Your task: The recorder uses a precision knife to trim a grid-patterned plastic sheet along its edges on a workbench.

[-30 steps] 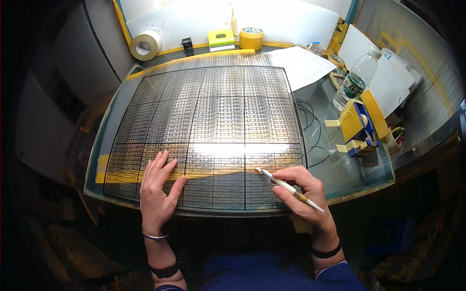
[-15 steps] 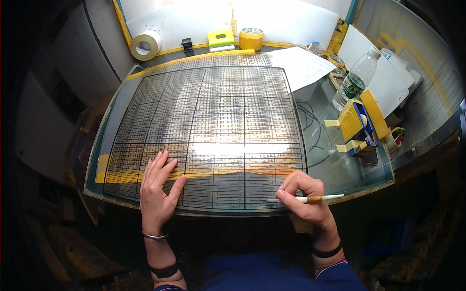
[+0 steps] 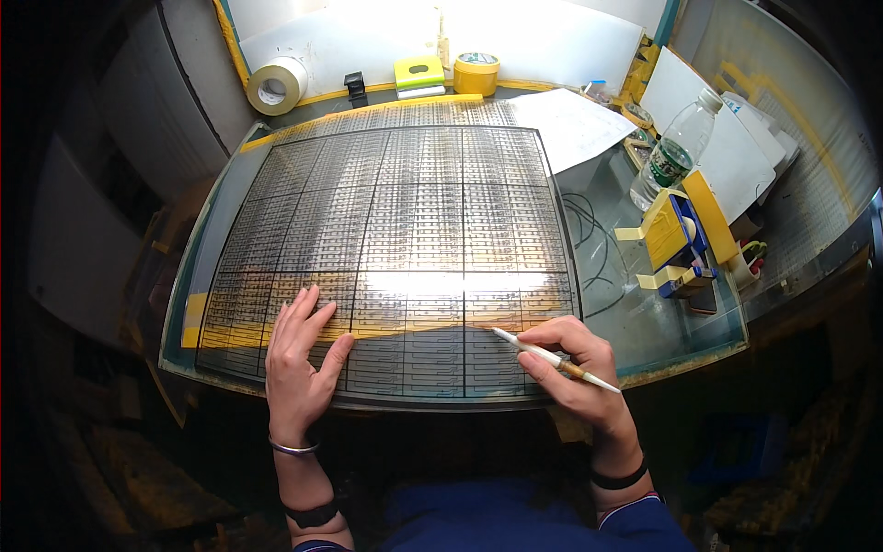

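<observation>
A large translucent film sheet (image 3: 317, 221) with a dense pattern of black lines lies on the glass-topped table. My left hand (image 3: 302, 354) rests on its lower left part, fingers spread and holding nothing. At the lower right of the sheet, my right hand (image 3: 570, 363) pinches a slim white pen-like tool (image 3: 544, 355) with a tan band. The tool slants up and left, its tip over the pattern just below the glare. Whether that tip touches the film I cannot tell.
Along the back stand a wide tape roll (image 3: 277, 86), a green-yellow box (image 3: 418, 72) and a yellow tub (image 3: 476, 74). White paper (image 3: 579, 129), a plastic bottle (image 3: 676, 152), a blue-and-yellow tape dispenser (image 3: 676, 230) and a thin black cord (image 3: 593, 248) lie to the right.
The pen-like tool has swung in my right hand: its tip has moved up, away from the sheet's near edge, and its back end has dropped. My left hand has stayed in place.
</observation>
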The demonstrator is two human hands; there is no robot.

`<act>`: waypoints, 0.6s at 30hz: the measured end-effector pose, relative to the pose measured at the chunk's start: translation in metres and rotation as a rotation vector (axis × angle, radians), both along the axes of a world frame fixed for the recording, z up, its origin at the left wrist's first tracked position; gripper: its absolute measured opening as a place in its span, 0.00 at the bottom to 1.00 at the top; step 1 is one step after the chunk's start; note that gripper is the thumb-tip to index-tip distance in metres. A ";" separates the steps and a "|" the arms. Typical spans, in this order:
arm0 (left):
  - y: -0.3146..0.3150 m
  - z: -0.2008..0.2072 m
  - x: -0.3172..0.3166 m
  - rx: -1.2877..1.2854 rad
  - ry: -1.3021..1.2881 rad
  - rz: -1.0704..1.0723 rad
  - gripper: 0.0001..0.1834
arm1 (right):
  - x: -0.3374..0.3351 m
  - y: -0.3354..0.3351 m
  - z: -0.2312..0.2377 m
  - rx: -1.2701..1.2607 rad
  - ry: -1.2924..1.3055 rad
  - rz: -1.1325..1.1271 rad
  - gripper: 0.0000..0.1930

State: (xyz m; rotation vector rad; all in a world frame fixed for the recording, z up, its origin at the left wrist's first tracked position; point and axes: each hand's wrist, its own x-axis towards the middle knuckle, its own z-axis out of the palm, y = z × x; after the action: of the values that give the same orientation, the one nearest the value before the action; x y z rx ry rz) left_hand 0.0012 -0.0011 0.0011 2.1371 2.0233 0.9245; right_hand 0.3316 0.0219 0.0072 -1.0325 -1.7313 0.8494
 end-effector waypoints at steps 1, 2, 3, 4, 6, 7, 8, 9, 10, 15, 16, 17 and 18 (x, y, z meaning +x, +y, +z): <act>0.000 0.000 0.000 0.001 0.000 -0.001 0.24 | 0.001 0.001 0.000 0.016 -0.009 0.010 0.08; 0.000 0.000 -0.001 0.001 0.001 -0.002 0.24 | 0.002 0.001 -0.001 0.033 -0.018 0.021 0.07; 0.000 -0.001 -0.001 -0.001 0.000 0.001 0.24 | 0.002 0.001 -0.001 0.029 -0.015 0.047 0.06; 0.000 -0.001 -0.001 -0.002 -0.001 0.003 0.24 | 0.004 0.001 -0.002 0.025 -0.011 0.072 0.05; 0.000 -0.001 -0.001 -0.003 -0.003 0.003 0.24 | 0.007 0.001 -0.004 0.013 0.019 0.106 0.06; 0.000 -0.001 0.000 -0.002 -0.004 0.000 0.24 | 0.009 0.001 -0.007 0.006 0.046 0.114 0.07; 0.001 -0.001 0.000 -0.001 -0.006 -0.002 0.24 | 0.010 0.001 -0.009 -0.001 0.072 0.121 0.09; 0.000 0.000 0.000 0.000 -0.006 -0.001 0.24 | 0.010 0.001 -0.009 -0.013 0.081 0.126 0.10; 0.000 0.000 0.000 0.001 -0.005 0.000 0.24 | 0.010 0.001 -0.009 -0.025 0.089 0.131 0.11; 0.000 0.000 0.000 0.003 -0.005 -0.001 0.24 | 0.010 0.000 -0.010 -0.054 0.116 0.108 0.10; 0.000 0.000 0.000 0.002 -0.006 0.000 0.24 | 0.010 0.000 -0.010 -0.064 0.120 0.086 0.09; 0.000 0.000 0.000 0.001 -0.006 0.001 0.24 | 0.009 -0.001 -0.010 -0.073 0.123 0.064 0.08; 0.000 0.000 0.001 0.000 -0.005 0.002 0.24 | 0.008 -0.001 -0.009 -0.064 0.111 0.047 0.07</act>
State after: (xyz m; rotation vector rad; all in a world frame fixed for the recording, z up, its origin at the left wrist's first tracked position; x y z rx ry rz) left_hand 0.0018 -0.0010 0.0016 2.1307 2.0231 0.9294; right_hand 0.3398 0.0212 -0.0018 -0.9713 -1.6491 0.9794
